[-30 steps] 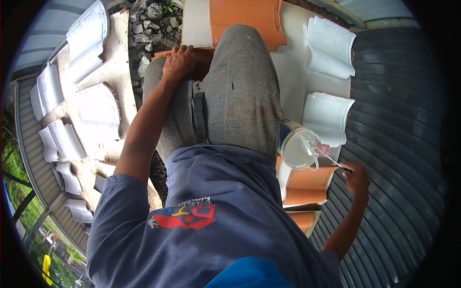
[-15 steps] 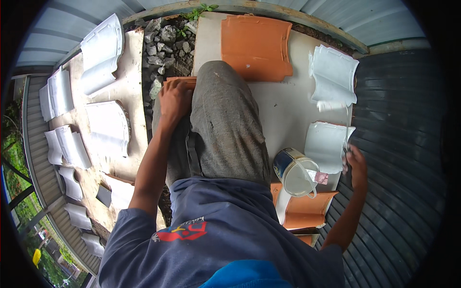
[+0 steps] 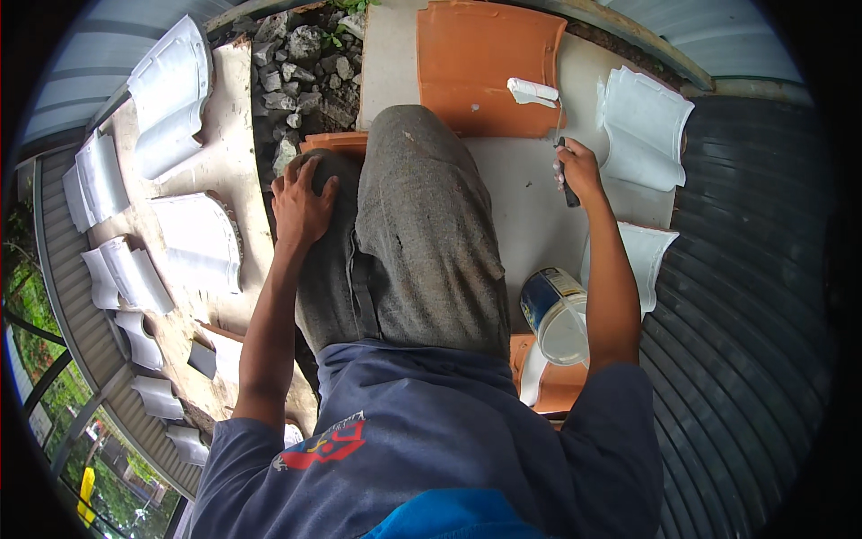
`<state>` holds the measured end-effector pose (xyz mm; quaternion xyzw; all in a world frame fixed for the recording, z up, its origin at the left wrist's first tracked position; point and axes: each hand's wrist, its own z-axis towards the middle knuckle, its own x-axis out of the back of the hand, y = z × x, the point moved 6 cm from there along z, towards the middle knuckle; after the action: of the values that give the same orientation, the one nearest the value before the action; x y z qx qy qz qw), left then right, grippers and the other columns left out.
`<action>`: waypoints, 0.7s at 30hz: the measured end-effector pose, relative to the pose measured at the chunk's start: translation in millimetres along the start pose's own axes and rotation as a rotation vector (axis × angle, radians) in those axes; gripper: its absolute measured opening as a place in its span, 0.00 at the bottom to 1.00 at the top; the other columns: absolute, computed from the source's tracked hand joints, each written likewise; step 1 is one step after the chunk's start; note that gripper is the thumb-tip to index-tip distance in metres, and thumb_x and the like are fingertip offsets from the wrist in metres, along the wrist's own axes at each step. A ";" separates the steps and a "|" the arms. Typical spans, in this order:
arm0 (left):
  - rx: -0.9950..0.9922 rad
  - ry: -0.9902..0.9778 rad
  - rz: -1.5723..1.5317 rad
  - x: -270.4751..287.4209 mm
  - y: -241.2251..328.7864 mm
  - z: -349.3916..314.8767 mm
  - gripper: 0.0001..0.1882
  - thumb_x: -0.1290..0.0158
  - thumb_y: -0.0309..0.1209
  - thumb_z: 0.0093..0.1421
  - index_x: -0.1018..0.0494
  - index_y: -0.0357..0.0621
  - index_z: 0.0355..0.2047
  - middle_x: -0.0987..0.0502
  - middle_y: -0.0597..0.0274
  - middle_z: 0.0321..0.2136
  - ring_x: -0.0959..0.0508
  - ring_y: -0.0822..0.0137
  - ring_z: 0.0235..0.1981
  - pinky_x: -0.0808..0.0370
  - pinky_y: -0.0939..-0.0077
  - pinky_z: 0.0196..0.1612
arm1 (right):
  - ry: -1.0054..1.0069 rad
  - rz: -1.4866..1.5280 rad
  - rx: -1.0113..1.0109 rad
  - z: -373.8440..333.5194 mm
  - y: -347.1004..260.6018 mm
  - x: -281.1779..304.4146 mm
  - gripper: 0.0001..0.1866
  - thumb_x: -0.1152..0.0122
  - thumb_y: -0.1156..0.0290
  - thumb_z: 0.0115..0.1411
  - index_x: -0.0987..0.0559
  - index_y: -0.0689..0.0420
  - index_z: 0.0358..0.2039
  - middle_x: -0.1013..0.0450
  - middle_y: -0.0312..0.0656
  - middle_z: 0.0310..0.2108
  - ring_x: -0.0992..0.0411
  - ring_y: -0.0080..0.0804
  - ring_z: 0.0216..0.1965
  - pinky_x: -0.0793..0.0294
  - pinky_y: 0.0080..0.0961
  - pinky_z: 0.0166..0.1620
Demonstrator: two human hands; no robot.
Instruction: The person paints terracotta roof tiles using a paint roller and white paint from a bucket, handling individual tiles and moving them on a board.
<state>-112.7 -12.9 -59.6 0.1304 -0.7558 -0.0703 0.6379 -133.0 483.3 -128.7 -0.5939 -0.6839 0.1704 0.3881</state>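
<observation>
The bucket (image 3: 549,310) is partly overlapped by the right forearm (image 3: 616,278) — it could be tipped if the elbow were swung inward. The left hand (image 3: 303,208) is rested on the left knee (image 3: 347,175), fingers loosely spread, nothing held. By the right hand (image 3: 579,171) the roller (image 3: 533,92) is gripped, fingers wrapped round its handle. Its head is held at the lower right of the orange tile (image 3: 489,52); whether contact is made cannot be told. Drips on the board (image 3: 512,180) would be expected from an overloaded head; by uneven pressure, streaks could be left. The white tile (image 3: 642,130), just beside — smearing possible, if wet and brushed by the wrist.
</observation>
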 end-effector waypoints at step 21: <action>0.044 -0.036 0.061 -0.2 13.5 5.7 0.28 0.41 0.46 0.61 0.28 0.53 0.60 0.34 0.57 0.63 0.33 0.45 0.61 0.33 0.46 0.62 | -0.083 -0.130 -0.096 11.3 -9.0 35.7 0.20 0.48 0.67 0.71 0.26 0.54 0.61 0.32 0.33 0.21 0.37 0.19 0.16 0.33 0.25 0.18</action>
<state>-119.7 -0.3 -57.1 0.1198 -0.7722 -0.0366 0.6229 -147.1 517.4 -117.9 -0.5586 -0.7439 0.1362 0.3407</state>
